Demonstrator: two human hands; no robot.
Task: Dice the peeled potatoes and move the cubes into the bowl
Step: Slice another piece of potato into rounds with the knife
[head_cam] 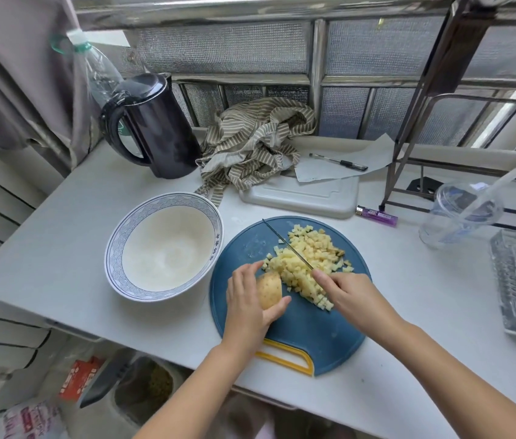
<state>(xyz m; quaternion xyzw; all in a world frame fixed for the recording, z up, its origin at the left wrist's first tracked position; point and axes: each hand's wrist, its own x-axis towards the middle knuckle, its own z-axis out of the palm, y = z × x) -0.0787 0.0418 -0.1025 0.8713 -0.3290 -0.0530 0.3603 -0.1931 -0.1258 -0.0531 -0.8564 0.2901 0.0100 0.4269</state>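
Potato cubes (310,261) lie heaped on the blue cutting board (297,331). Left hand (250,299) curls fingers and thumb round a larger potato piece (270,288) at the heap's left edge. Right hand (348,296) grasps the knife (285,242) by the handle, blade laid across the heap. Bowl (114,248) stands just left of the board, white interior exposed. Plastic cup (440,229) at far right holds a straw (484,198).

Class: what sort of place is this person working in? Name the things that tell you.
Probably a small home kitchen counter beside a window: a black electric kettle, a round blue cutting board with diced potato, and a white blue-patterned bowl.
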